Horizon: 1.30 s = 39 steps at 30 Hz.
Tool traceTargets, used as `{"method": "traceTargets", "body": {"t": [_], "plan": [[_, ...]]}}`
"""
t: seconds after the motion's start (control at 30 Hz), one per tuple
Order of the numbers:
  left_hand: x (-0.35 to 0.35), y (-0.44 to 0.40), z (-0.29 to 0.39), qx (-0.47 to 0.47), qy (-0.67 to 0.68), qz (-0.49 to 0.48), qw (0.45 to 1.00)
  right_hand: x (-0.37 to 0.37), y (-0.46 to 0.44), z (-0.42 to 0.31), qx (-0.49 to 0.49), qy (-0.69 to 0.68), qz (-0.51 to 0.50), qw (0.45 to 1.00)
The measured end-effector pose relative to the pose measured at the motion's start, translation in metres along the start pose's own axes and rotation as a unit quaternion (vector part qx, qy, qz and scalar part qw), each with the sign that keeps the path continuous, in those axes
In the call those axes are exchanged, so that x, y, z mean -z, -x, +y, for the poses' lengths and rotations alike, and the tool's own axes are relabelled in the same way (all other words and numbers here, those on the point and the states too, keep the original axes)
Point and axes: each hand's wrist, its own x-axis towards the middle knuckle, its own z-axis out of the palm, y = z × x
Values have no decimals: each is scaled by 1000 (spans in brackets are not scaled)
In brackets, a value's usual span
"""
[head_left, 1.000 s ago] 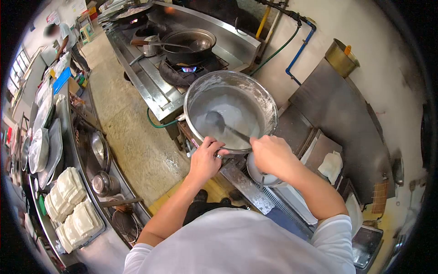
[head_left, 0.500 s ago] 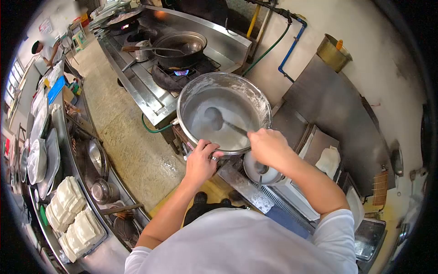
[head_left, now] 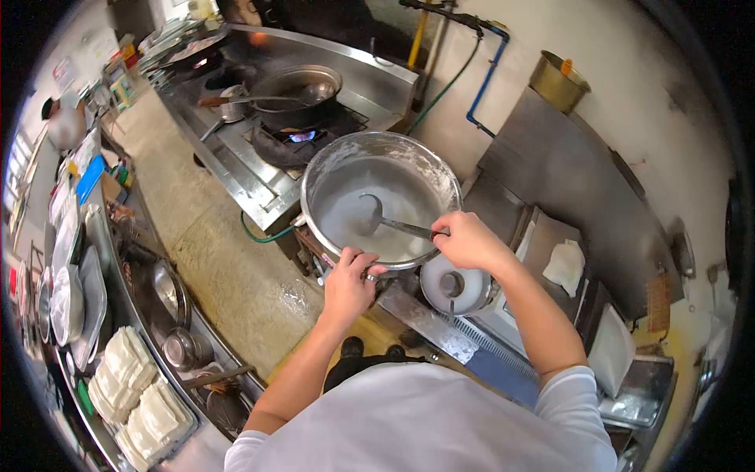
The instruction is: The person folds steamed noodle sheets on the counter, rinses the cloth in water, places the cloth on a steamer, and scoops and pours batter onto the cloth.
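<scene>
Pale liquid in metal basin (head_left: 322,222), hands gripping ladle (head_left: 393,225) and rim, fingers curled closed

The right hand (head_left: 469,240) hides part of the spoon (head_left: 405,227). Cloudy water (head_left: 409,197) hides some of its round end. The left hand (head_left: 350,289) covers a bit of the bowl (head_left: 431,169). The shirt (head_left: 417,417) is cut off at the bottom. The far person (head_left: 67,126) looks blurry. The food (head_left: 197,47) in the far pan (head_left: 174,61) is too small to tell.
</scene>
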Motion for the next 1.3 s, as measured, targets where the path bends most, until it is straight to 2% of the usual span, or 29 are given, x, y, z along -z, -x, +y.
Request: {"method": "traceTargets", "body": {"t": [0.07,0.27,0.33,0.37,0.4,0.43,0.47,0.53,0.63,0.77,0.87,0.9,0.97,1.07,1.1,1.2,1.3], "plan": [[-3,-1,-4,8,17,-6,1000,7,13,-17,-167,-110,-37,979],[0,-2,4,-26,62,10,998,-45,35,5,-84,-227,101,965],[-4,-2,0,-14,79,-1,997,-51,51,-4,-61,-214,156,962],[-3,-3,-3,-39,66,-1,997,-82,49,19,9,-261,208,943],[-2,-4,-2,-64,53,2,997,-72,64,7,28,-214,216,952],[2,-3,6,27,132,-47,990,-66,80,-4,-6,-250,202,947],[1,0,1,-16,153,-36,987,-65,95,-9,-37,-287,188,939],[-1,13,4,-45,196,-2,980,-80,121,2,-54,-287,193,937],[0,42,22,-111,194,-14,975,-110,165,32,-81,-263,194,942],[-35,90,44,-70,262,-170,947,-152,233,69,-163,-253,177,937],[-77,127,66,-57,265,-279,921,-175,293,94,-160,-256,202,932],[-88,140,78,-54,265,-312,911,-173,312,98,-197,-297,187,915],[-110,166,107,-29,266,-375,887,-185,354,116,-205,-314,204,904],[-159,211,127,-20,317,-439,841,-180,420,131,-249,-329,224,883],[-161,224,155,-13,321,-447,835,-178,443,135,-268,-334,227,875],[-186,260,201,-41,237,-529,814,-189,506,158,-289,-338,271,854],[-207,303,251,-113,210,-531,813,-189,566,172,-330,-349,288,828]]}}
